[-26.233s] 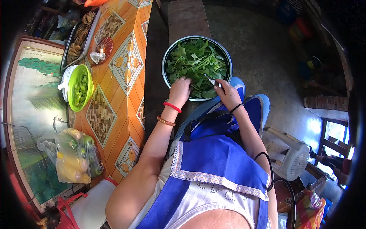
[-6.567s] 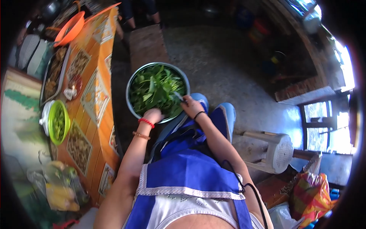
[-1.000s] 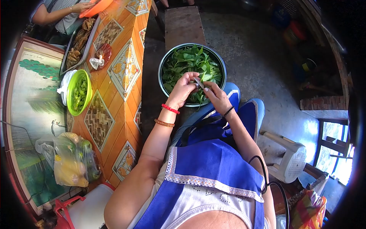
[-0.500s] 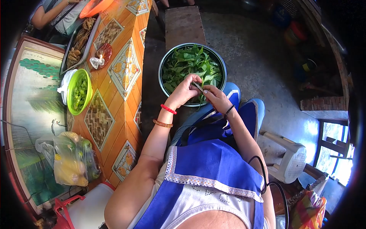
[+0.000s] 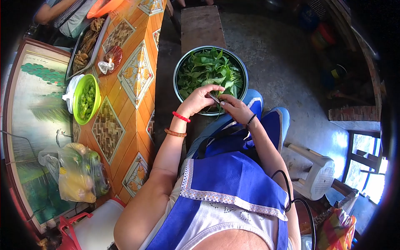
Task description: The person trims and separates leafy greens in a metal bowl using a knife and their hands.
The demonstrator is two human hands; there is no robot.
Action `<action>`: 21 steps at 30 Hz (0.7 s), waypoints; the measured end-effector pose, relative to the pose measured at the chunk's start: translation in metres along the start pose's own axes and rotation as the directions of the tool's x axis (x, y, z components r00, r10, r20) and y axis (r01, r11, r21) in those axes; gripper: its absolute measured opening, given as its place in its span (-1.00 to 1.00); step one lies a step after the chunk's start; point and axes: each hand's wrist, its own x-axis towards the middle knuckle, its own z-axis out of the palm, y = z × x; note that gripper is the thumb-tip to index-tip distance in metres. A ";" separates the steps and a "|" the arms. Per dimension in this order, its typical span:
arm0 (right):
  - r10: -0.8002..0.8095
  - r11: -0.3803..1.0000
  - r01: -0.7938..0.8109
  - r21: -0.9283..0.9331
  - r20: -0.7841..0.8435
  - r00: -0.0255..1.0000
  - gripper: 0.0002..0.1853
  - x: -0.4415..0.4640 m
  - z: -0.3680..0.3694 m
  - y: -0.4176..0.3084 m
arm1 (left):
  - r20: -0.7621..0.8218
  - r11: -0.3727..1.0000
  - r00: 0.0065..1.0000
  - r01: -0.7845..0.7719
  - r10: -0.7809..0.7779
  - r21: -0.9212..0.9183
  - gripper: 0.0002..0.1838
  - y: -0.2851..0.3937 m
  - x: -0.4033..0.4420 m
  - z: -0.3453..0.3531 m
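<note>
A round metal-rimmed bowl (image 5: 176, 79) full of green leaves (image 5: 208, 68) rests by my knees. Over its near edge, my left hand (image 5: 202, 99) has its fingers curled together, touching a leafy stem that is partly hidden. My right hand (image 5: 236, 109) is closed on a small knife (image 5: 213, 98), whose blade points up and left towards the left fingers. The two hands are nearly touching. A red bead bracelet and a brown bangle circle the left wrist, and a black bracelet the right one.
On the tiled table (image 5: 129, 121) at left are a green bowl of chopped vegetables (image 5: 98, 100), a tray of brown food (image 5: 101, 36), a tied red bag (image 5: 116, 58) and a produce bag (image 5: 77, 179). Another person's arm (image 5: 54, 10) shows top left. A white stool (image 5: 321, 177) stands right.
Both hands have moved slightly down, and the knife with them. The left wrist has shifted a little left. The other person's arm at the top left has drawn back from the orange container.
</note>
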 end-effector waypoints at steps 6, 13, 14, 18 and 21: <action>0.027 0.997 -0.026 0.079 -0.021 0.999 -0.62 -0.001 0.002 -0.003 | 0.044 0.997 0.997 0.059 -0.058 -0.039 -0.50 0.003 0.000 -0.004; 0.091 0.967 -0.105 0.230 0.072 0.993 -0.63 -0.003 -0.001 -0.006 | 0.089 0.993 0.994 0.074 -0.066 -0.097 -0.53 0.007 -0.001 -0.009; 0.090 0.966 -0.106 0.238 0.077 0.993 -0.63 -0.003 -0.001 -0.006 | 0.096 0.986 0.993 0.082 -0.068 -0.144 -0.52 0.007 -0.002 -0.010; 0.065 0.986 -0.075 0.148 0.070 0.995 -0.63 -0.001 0.001 -0.004 | 0.125 0.979 0.988 0.112 -0.091 -0.168 -0.50 0.008 -0.004 -0.014; -0.001 0.997 0.001 0.074 0.009 1.000 -0.62 0.002 0.003 0.006 | 0.150 0.970 0.984 0.129 -0.099 -0.208 -0.47 0.009 -0.008 -0.013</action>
